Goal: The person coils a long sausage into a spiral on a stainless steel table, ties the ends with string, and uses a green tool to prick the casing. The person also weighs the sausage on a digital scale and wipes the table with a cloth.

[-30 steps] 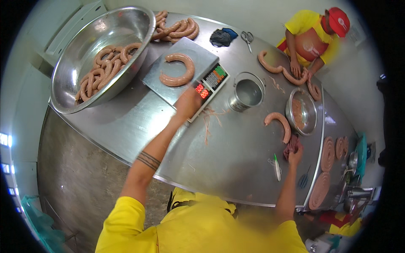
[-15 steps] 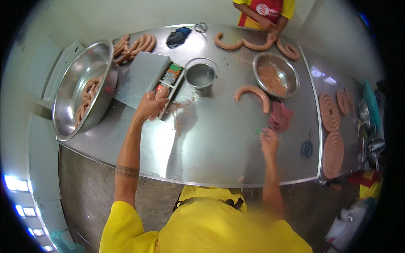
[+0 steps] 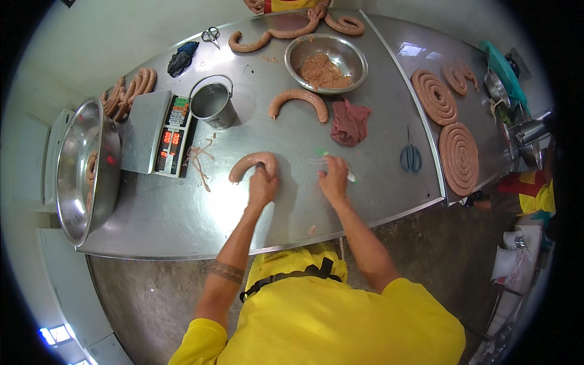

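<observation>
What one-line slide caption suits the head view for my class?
Left hand holding a curved sausage, right hand over a green-tipped tool, at a metal table.

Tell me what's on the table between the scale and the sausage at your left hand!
In the head view, thin, pale, stringy scraps lie on the table between the scale and that sausage.
</observation>
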A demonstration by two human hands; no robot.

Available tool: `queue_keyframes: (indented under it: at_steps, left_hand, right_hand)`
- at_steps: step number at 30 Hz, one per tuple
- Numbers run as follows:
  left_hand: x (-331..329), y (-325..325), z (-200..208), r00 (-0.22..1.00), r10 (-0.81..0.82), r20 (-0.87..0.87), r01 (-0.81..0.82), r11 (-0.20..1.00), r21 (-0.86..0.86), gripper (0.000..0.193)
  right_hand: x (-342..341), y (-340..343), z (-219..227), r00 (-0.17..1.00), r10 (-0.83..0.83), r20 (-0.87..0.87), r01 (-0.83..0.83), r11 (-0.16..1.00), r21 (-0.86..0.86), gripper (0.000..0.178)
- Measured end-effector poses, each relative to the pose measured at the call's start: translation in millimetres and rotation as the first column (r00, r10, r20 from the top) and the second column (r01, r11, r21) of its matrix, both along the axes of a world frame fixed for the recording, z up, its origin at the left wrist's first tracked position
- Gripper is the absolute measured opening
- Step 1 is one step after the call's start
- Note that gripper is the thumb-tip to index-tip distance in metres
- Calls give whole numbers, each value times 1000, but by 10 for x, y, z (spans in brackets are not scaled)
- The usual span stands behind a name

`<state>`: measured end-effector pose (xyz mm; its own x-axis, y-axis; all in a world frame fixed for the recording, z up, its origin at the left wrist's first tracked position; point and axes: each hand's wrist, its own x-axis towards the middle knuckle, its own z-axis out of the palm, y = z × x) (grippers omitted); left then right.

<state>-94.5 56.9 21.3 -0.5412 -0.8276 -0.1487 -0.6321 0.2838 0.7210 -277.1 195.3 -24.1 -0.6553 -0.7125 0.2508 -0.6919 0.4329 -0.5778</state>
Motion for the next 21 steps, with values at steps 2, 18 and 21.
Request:
queue_keyframes:
  at_steps: [2,18,21]
  left_hand:
    - [-117,145,-213,999,-11,51,9,999,49,60]
    - [306,622,-362,939,-334,86,338,941,-33,17]
    - [184,586,-262,918,-385,98,380,922,68,26]
  right_hand:
    - [-202,126,-21,994,-63,-87,70,994,81,46]
    - [-930,672,-10,733,178,656,-93,982,-162,17]
    - [-539,841,177,532,262,805,-5,952,-306,18]
